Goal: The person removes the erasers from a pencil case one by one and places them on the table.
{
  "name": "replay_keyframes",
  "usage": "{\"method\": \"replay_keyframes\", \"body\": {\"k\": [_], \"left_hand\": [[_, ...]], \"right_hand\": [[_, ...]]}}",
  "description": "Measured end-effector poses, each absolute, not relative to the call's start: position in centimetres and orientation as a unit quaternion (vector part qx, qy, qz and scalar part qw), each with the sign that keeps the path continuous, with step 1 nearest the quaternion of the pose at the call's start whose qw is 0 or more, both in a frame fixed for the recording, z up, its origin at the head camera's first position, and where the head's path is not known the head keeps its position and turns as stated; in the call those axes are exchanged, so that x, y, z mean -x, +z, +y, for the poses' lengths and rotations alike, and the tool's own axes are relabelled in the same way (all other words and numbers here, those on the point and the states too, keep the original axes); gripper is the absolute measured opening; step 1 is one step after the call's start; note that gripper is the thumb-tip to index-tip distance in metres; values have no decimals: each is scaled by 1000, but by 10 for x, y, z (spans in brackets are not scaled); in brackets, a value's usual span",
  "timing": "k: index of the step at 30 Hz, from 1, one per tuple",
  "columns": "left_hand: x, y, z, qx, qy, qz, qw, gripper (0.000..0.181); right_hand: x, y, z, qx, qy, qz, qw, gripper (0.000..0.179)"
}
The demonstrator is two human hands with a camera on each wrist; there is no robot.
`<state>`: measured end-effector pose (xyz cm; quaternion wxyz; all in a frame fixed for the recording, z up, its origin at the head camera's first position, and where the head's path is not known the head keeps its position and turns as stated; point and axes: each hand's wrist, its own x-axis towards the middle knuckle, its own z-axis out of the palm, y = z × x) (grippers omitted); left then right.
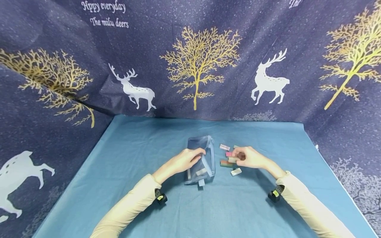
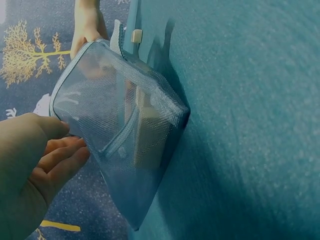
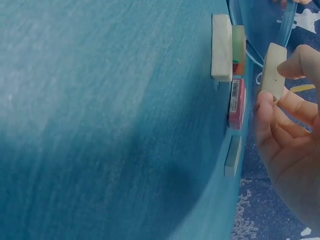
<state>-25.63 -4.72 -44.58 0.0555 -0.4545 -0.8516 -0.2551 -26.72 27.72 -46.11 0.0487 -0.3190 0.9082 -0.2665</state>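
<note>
My left hand (image 1: pixel 187 160) pinches the upper edge of a blue mesh zipper pouch (image 2: pixel 112 95), whose mouth gapes toward the right. Through the mesh, a pale block-shaped eraser (image 2: pixel 150 142) shows inside it. To the right of the pouch, my right hand (image 1: pixel 251 157) grips a whitish rectangular eraser (image 3: pixel 273 70) between thumb and fingers, raised above the cloth. Below it on the cloth lie a white eraser (image 3: pixel 221 47), a green-and-orange eraser (image 1: pixel 226 164), a pink eraser with a barcode label (image 3: pixel 236 102) and a pale eraser (image 1: pixel 224 147).
A blue cloth (image 1: pixel 143 142) covers the table. Dark blue fabric (image 1: pixel 232 112) printed with deer and trees hangs behind and at both sides. A small white tag (image 1: pixel 201 182) sticks out from the pouch's near end. Each wrist wears a black strap with a camera.
</note>
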Motion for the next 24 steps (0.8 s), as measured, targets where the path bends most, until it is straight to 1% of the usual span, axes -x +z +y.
{"method": "replay_keyframes", "body": {"k": [10,24], "left_hand": [[254,-444,-48,448,-257,-855,44,24],[255,-446,-47,448,-262,-853,45,24]], "right_hand": [[263,-460,285,320,-279,904,51,21],[261,-459,293,324,-281,900,72,24]]}}
